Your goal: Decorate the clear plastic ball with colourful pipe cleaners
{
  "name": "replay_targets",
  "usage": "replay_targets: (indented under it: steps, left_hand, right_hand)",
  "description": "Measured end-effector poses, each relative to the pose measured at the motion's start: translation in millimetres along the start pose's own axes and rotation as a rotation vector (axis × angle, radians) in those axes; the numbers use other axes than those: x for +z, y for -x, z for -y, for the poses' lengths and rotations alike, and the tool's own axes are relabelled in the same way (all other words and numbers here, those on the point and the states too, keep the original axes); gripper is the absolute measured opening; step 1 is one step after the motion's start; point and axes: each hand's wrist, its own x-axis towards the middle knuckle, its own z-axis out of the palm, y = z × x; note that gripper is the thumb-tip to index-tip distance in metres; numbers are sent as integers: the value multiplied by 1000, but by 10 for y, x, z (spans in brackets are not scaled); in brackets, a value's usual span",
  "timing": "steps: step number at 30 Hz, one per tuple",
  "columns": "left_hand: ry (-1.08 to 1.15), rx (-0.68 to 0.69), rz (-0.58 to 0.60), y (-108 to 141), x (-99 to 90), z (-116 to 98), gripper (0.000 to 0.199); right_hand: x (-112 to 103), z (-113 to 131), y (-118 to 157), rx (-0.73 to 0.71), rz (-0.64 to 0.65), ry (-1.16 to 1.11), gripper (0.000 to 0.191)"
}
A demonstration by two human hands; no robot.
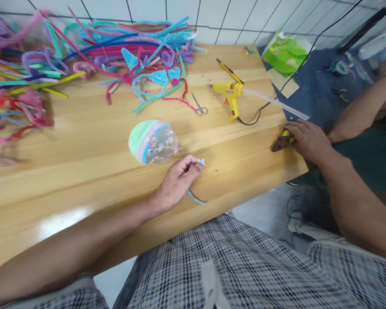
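My left hand (pixel 182 178) is closed in a pinch on a thin light-blue pipe cleaner (pixel 197 199), whose tip pokes out past the thumb and whose tail hangs below the palm. Just beyond that hand lies a clear round ball (pixel 162 145), partly wrapped in green, pink and blue fuzzy strands (pixel 142 139). At the table's right edge my right hand (pixel 310 139) is wrapped round the yellow-and-black handles of pliers (pixel 281 142). Their dark jaws point left, low over the tabletop.
A yellow glue gun (pixel 229 96) with a long glue stick, a utility knife (pixel 230 71) and small scissors (pixel 200 105) lie farther back. Many coloured pipe cleaners (pixel 116 51) are heaped at the back left. Another person's arm (pixel 363 105) is at the right, near a green package (pixel 284 53).
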Motion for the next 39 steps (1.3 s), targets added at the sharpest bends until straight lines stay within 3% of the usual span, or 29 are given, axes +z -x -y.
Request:
replay_targets:
  steps: [3,5,7,12,15,18,20,23,25,28,31,36,39]
  left_hand:
    - [3,-5,0,-5,8,-20,25]
    - [7,-3,6,-9,19,-27,25]
    - [28,10,25,-15,32,-27,26]
    - [83,49,51,-13,52,-34,27]
    - [111,32,42,62,82,-93,27]
    - [126,4,90,187,129,-204,27]
    - [135,14,112,257,144,-298,26]
    - [174,75,90,300,112,-474,23]
    - [179,143,79,306,52,-624,22]
    - [80,248,71,326,-92,-889,19]
    - [-132,345,-16,320,-307,-1157,13]
    - [-328,532,-301,41,-780,-1578,19]
    - [-367,672,-319,-160,-991,-1797,18]
  right_hand:
    - [-67,37,36,-60,158,60,54]
    - [-66,72,108,-1,189,49,61]
    - [-25,126,222,44,183,28,66]
    - [73,444,550,109,107,-162,50]
    - [-42,889,663,173,7,-414,42]
    - [-321,1506,659,79,-119,-734,34]
    - [-535,1927,573,-4,1,-921,22]
    - [-763,2439,334,-35,297,-1177,26]
    - [-823,2666,148,-80,459,-1329,22]
    - [-851,2858,-87,-143,493,-1455,19]
    - [-942,2935,-239,-231,410,-1452,18]
    - [-1295,3008,-397,-386,222,-1338,20]
    - [-1446,3077,-484,-385,149,-1308,17]
